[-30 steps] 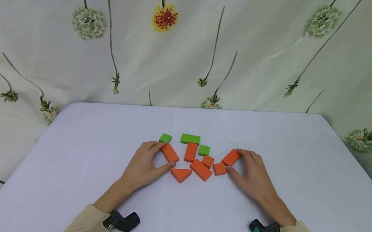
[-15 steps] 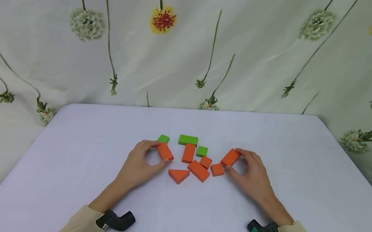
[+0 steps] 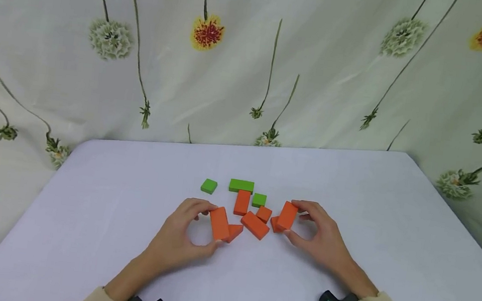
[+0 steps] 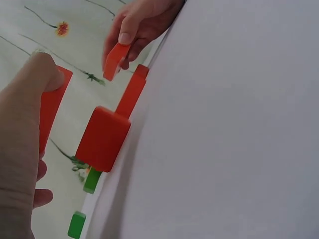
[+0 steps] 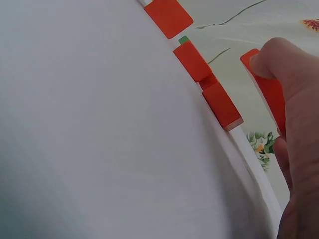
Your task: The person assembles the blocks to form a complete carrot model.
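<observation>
An orange block is pinched by the left hand; a second orange block is gripped by the right hand, above the white tabletop.

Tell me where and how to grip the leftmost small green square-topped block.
Best pinch the small green square-topped block by its left and right side faces, probably coming from above on the near side: it lies flat with space all round, so both faces look free. The left hand is nearest, but it pinches an orange rectangular block.
</observation>
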`<move>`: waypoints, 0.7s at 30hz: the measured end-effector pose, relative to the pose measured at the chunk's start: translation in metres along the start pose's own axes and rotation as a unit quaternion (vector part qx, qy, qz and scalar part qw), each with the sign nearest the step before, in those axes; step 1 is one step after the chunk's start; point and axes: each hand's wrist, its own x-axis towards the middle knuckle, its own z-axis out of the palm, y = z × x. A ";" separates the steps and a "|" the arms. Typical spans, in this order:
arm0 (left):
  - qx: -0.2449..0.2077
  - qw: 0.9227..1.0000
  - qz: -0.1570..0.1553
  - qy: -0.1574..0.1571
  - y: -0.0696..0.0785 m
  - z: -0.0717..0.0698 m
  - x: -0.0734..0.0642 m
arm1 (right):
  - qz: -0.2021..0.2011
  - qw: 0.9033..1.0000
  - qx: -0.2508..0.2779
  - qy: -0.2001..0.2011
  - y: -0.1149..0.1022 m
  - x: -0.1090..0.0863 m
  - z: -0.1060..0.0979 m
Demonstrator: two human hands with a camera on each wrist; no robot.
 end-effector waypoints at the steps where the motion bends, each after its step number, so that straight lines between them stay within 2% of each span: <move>1: -0.004 1.000 0.008 -0.004 0.003 0.000 -0.002 | -0.010 1.000 0.008 -0.004 0.000 -0.001 0.000; 6: -0.033 0.998 0.048 -0.031 0.016 0.004 -0.014 | -0.048 0.997 0.060 -0.032 -0.004 -0.005 0.001; 10: -0.053 0.994 0.081 -0.057 0.019 0.008 -0.021 | -0.047 0.992 0.084 -0.078 -0.009 -0.010 0.000; 16: -0.046 0.992 0.082 -0.080 0.017 0.012 -0.024 | -0.024 0.988 0.062 -0.143 -0.013 -0.014 -0.003; 21: -0.030 0.993 0.076 -0.090 0.013 0.014 -0.024 | -0.036 0.984 0.045 -0.168 -0.015 -0.014 -0.003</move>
